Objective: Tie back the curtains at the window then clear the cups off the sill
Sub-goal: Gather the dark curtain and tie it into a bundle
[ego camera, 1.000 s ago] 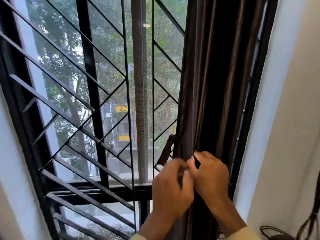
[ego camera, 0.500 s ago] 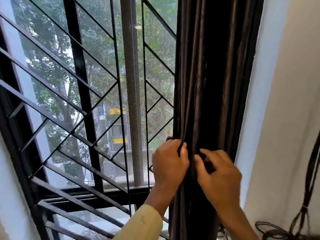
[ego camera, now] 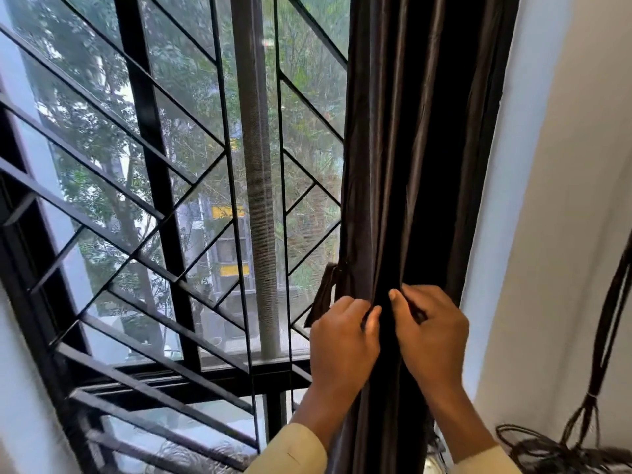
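Both hands are on the one dark brown curtain [ego camera: 410,165], which hangs bunched at the right side of the window. The left hand [ego camera: 343,340] pinches a fold with curled fingers, and the right hand [ego camera: 432,336] is closed on something dark against the fabric, can't tell exactly what. One tie-back strap [ego camera: 325,292] pokes out to the left of the curtain, just above the left hand. Compared with half a second ago, that strap end shows again and the hands sit a bit lower. Further out there's the black window grille [ego camera: 154,186], the white wall [ego camera: 564,200], and a bundle of dark cables [ego camera: 581,422] bottom right. No cups or sill in view.
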